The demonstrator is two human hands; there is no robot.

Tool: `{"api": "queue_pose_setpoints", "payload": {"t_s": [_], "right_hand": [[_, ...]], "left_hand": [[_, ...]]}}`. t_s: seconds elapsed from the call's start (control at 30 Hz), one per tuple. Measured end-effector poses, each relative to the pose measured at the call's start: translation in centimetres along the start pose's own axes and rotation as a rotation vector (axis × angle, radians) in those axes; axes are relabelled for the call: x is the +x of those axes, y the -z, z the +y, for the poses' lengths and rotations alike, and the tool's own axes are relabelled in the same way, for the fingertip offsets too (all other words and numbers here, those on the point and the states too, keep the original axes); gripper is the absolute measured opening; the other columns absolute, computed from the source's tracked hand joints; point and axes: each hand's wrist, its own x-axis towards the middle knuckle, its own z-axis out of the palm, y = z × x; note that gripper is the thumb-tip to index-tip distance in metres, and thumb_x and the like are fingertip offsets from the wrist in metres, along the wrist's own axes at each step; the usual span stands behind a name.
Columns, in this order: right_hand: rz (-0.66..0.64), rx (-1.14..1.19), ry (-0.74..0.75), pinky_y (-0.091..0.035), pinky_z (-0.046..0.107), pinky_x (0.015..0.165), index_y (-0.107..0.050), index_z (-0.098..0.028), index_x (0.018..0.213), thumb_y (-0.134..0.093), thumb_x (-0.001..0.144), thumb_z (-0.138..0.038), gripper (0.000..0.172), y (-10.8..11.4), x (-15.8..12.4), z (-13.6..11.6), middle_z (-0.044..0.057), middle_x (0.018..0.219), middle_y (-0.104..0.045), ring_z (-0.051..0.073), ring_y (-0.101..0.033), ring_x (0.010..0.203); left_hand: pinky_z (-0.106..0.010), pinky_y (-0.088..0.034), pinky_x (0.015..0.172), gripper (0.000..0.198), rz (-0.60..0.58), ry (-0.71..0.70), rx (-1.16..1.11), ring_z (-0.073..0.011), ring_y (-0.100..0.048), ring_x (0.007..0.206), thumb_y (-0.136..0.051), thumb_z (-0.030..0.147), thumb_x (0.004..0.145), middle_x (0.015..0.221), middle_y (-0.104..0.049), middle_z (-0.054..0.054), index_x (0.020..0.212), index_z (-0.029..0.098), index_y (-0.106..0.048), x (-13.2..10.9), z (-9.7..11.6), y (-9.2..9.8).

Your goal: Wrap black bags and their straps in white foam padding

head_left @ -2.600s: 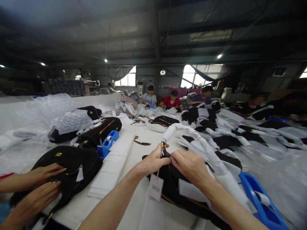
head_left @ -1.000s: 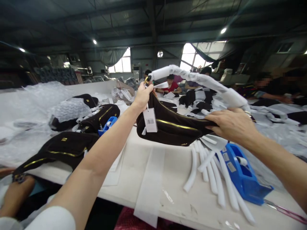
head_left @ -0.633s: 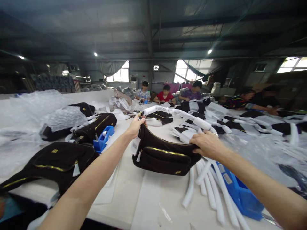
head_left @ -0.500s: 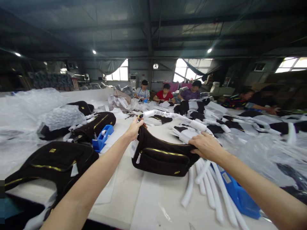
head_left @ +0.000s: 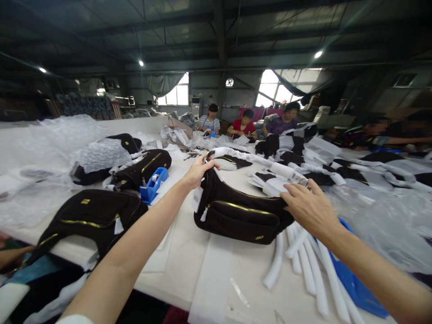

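Note:
A black shoulder bag [head_left: 243, 218] with a gold zipper and a white-wrapped zipper pull is held at both ends in front of me, just over the table. Its strap [head_left: 256, 159], wrapped in white foam and clear plastic, arches behind it. My left hand [head_left: 200, 171] is closed around the bag's upper left end, where the strap joins. At the upper right end my right hand [head_left: 305, 198] grips the bag near the strap's other end, fingers bent over the edge; its thumb is hidden. A white tag hangs at the bag's left side.
A blue tape dispenser [head_left: 154, 185] stands left of the bag, near other black bags [head_left: 91, 216]. White foam tubes [head_left: 313, 265] lie at right beside a blue holder [head_left: 361, 283]. Clear plastic wrap [head_left: 378, 220] is heaped at right. Several people [head_left: 243, 125] sit across the table.
The view has shifted, so the whole scene sits further right. Both hands still hold the bag. At the lower left edge, another person's arm has come into view.

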Motion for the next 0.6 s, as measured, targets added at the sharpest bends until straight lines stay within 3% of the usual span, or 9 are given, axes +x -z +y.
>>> {"api": "queue_pose_setpoints", "payload": {"t_s": [0.1,0.2,0.27,0.33,0.47,0.6], "right_hand": [[0.012,0.161,-0.143,-0.048,0.049,0.087,-0.066,-0.016,0.098,-0.049,0.088,-0.014,0.02,1.1,-0.3,-1.6,0.018,0.115,-0.066,0.033,-0.064,0.097],[-0.105,0.672,-0.33,-0.055,0.038,0.069,-0.062,-0.018,0.111,-0.049,0.09,-0.032,0.028,2.5,-0.4,-4.3,0.011,0.098,-0.071,0.027,-0.069,0.082],[-0.168,1.01,-0.406,-0.057,0.035,0.07,-0.056,-0.02,0.124,-0.052,0.088,-0.042,0.042,3.2,-0.4,-6.6,0.01,0.102,-0.072,0.024,-0.071,0.081],[-0.181,1.197,-0.43,-0.058,0.037,0.076,-0.044,-0.022,0.139,-0.055,0.085,-0.047,0.06,3.6,-0.6,-8.9,0.012,0.116,-0.068,0.026,-0.071,0.091],[-0.108,1.265,-0.515,-0.054,0.049,0.088,-0.017,-0.027,0.153,-0.058,0.084,-0.051,0.084,3.3,-0.8,-12.2,0.016,0.139,-0.052,0.033,-0.061,0.116],[-0.039,1.282,-0.536,-0.051,0.053,0.093,-0.007,-0.03,0.155,-0.061,0.083,-0.049,0.092,3.0,-1.0,-13.6,0.017,0.146,-0.042,0.036,-0.05,0.128]], "left_hand": [[-0.024,-0.042,0.074,0.031,0.044,-0.078,0.041,-0.0141,-0.062,0.077,-0.072,0.029,0.074,0.073,-0.068,-0.002,0.09,0.017,-0.048,-0.2,0.6,-1.2],[-0.025,-0.041,0.079,0.023,0.072,-0.111,0.065,-0.0131,-0.061,0.075,-0.067,0.021,0.076,0.07,-0.067,0.0,0.088,0.017,-0.048,-0.6,1.1,-3.3],[-0.026,-0.041,0.081,0.02,0.057,-0.105,0.051,-0.013,-0.061,0.074,-0.065,0.018,0.078,0.07,-0.067,0.0,0.087,0.018,-0.047,-0.9,1.4,-4.9],[-0.027,-0.042,0.083,0.019,0.034,-0.106,0.056,-0.0131,-0.062,0.076,-0.064,0.016,0.077,0.073,-0.066,0.0,0.087,0.018,-0.048,-1.4,1.8,-6.3],[-0.026,-0.043,0.081,0.02,0.01,-0.126,0.118,-0.0134,-0.061,0.081,-0.066,0.017,0.075,0.08,-0.063,0.001,0.087,0.018,-0.05,-2.9,2.5,-8.0],[-0.024,-0.044,0.075,0.023,-0.009,-0.135,0.118,-0.0129,-0.059,0.079,-0.069,0.02,0.073,0.082,-0.061,0.001,0.086,0.019,-0.05,-4.3,3.0,-8.3]]}}
